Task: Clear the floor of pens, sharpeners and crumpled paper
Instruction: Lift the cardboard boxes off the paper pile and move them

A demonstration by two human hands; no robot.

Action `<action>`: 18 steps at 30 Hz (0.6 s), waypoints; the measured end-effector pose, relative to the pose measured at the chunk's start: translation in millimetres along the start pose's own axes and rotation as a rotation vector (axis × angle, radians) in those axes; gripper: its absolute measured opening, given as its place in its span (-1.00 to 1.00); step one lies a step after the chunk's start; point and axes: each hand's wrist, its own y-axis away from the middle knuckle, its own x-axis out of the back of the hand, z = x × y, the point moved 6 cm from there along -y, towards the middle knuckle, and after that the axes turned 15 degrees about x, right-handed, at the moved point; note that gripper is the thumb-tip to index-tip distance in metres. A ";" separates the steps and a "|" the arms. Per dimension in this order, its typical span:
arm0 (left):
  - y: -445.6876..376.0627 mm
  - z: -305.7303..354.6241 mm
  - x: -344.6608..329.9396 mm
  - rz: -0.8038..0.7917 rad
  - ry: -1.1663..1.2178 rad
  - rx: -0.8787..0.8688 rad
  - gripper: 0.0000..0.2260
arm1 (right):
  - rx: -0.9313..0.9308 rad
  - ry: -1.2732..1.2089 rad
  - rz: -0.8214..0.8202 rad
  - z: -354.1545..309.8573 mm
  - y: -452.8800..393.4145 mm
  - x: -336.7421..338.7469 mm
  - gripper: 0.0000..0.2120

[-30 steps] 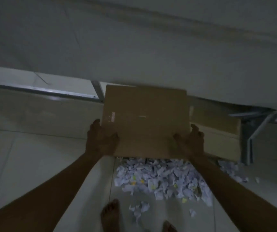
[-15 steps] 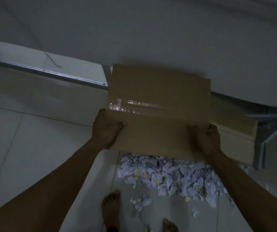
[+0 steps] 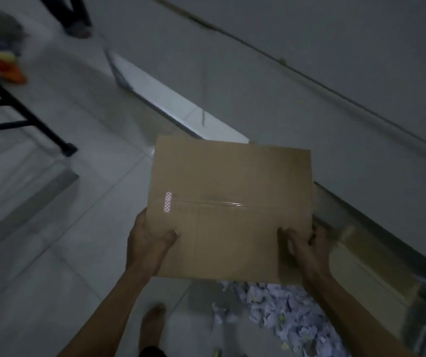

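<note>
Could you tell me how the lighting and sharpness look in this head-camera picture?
Head view: dim and grey overall; glare glints on the clear tape strip across the flat brown cardboard sheet; the colourful cloth at far left is motion-blurred, and the crumpled white paper pile is soft.

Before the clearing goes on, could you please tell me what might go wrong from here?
1. The cardboard box, gripped by the left hand and right hand, hides part of the crumpled paper, so scraps could be missed.
2. A bare foot stands beside the scraps and might slip.

Matt brown cardboard sheet (image 3: 230, 202), glossy tape strip (image 3: 222, 203); floor (image 3: 52, 228) glossy, probably tile.
</note>
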 end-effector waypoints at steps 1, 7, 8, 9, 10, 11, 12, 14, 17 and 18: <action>8.0 -8.9 22.1 0.032 0.024 0.016 -0.34 | 0.010 0.036 -0.054 -8.6 10.7 -14.3 -0.32; 29.6 -99.1 175.9 0.232 0.152 0.180 -0.38 | 0.071 0.148 -0.338 -48.7 82.0 -144.2 -0.47; 29.1 -115.8 199.6 0.278 0.170 0.213 -0.42 | 0.077 0.156 -0.375 -51.5 94.1 -169.3 -0.51; 28.4 -131.6 221.0 0.320 0.197 0.245 -0.45 | 0.088 0.174 -0.411 -52.9 106.2 -193.3 -0.53; 25.2 -149.6 245.5 0.363 0.223 0.277 -0.47 | 0.102 0.195 -0.445 -51.4 119.1 -222.1 -0.53; 21.8 -166.7 267.6 0.399 0.245 0.299 -0.46 | 0.119 0.209 -0.473 -49.2 131.4 -248.7 -0.53; 18.4 -182.2 286.2 0.427 0.263 0.321 -0.42 | 0.134 0.223 -0.505 -47.3 143.1 -272.6 -0.51; 10.9 -221.5 329.0 0.480 0.312 0.378 -0.40 | 0.159 0.246 -0.582 -41.4 172.8 -331.2 -0.47; -1.9 -272.6 387.2 0.558 0.413 0.434 -0.39 | 0.188 0.310 -0.697 -34.2 214.3 -413.8 -0.38; -7.2 -288.5 402.1 0.560 0.420 0.448 -0.38 | 0.204 0.334 -0.732 -32.5 225.6 -437.6 -0.35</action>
